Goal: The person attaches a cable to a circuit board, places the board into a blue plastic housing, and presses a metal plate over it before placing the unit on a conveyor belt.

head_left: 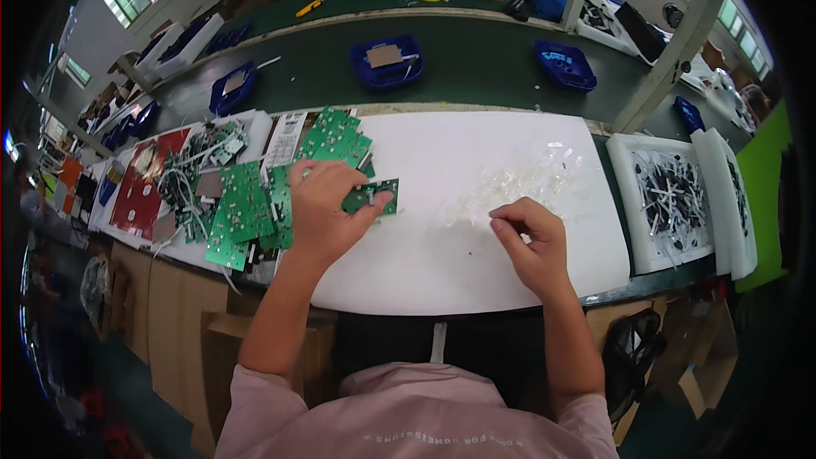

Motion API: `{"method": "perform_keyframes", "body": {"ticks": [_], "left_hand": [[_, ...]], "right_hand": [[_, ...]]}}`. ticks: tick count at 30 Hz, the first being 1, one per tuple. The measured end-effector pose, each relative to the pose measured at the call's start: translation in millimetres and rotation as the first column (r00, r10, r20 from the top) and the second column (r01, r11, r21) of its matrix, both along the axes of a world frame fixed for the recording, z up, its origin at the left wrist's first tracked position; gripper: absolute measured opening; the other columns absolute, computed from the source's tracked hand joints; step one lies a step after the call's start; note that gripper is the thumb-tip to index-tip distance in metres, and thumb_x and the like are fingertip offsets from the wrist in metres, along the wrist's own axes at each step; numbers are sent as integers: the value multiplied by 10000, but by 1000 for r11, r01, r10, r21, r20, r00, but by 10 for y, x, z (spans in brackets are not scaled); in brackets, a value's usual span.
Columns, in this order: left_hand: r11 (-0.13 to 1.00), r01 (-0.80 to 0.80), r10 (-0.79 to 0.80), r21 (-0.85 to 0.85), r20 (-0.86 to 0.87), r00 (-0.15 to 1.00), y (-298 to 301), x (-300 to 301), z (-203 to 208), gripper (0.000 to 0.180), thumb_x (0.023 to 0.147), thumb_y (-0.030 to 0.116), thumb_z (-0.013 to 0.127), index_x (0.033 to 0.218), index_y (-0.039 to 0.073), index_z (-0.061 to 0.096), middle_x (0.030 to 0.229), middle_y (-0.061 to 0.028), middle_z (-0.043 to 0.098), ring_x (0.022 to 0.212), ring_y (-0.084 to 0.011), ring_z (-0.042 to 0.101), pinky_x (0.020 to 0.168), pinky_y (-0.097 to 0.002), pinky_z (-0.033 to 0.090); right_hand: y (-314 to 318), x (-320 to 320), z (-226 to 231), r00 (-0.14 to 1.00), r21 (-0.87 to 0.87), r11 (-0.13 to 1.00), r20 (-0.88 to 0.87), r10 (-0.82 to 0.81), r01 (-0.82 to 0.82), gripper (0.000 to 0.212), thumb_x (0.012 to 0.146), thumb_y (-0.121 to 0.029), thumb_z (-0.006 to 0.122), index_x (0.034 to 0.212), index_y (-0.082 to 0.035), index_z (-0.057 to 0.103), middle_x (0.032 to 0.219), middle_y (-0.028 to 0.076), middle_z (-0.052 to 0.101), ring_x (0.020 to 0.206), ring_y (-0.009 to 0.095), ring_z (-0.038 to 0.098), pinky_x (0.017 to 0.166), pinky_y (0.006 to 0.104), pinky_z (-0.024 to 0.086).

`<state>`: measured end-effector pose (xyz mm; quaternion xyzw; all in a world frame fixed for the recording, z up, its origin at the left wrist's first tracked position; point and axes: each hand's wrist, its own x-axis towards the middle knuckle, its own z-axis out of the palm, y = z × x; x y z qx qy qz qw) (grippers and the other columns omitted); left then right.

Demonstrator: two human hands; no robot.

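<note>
While L hand (327, 208) grips green PCB (388, 195) — pale lettering (395, 439) crosses pink shirt (416, 408).

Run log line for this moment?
left hand: holds small board | right hand: fingers pinched near clear bits, contents unclear | board pile: at left

A dark green table (648, 284) carried a broad white sheet (425, 268) across its middle. Small clear plastic pieces (548, 178) lay scattered on the sheet's right half, with a tiny dark bit (470, 252) nearer the front edge. Overlapping green circuit boards (242, 195) covered its left side. At right stood a white foam tray (636, 234) of black and white parts (671, 191).
</note>
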<state>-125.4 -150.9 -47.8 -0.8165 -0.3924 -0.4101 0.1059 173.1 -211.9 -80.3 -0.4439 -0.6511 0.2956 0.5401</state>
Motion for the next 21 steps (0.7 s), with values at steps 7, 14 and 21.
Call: {"method": "perform_keyframes", "body": {"ticks": [7,14,21], "left_hand": [[751,466,-3,-467,703,711,181,862,135,236,837,68,866,883,26,638,770,6,661,712,-39,577,633,-213,468],[821,449,-96,-353,689,718,223,1123,-107,186,832,26,824,906,10,654,765,-46,710,693,-74,655,618,-237,507],[813,443,-88,-378,672,736,260,1037,-274,186,835,2,806,950,7,660,799,-61,718,724,-92,681,657,-250,533]], "right_hand": [[423,-255,556,980,-36,999,-197,26,-34,84,924,-23,753,979,34,723,878,75,736,776,108,691,698,241,548],[730,-149,464,997,-9,998,-46,-59,59,83,918,-16,748,977,29,710,862,68,726,750,96,671,655,238,533],[850,-147,231,996,91,996,91,8,-16,33,918,24,723,948,18,710,866,56,688,728,101,658,652,246,538]]}}
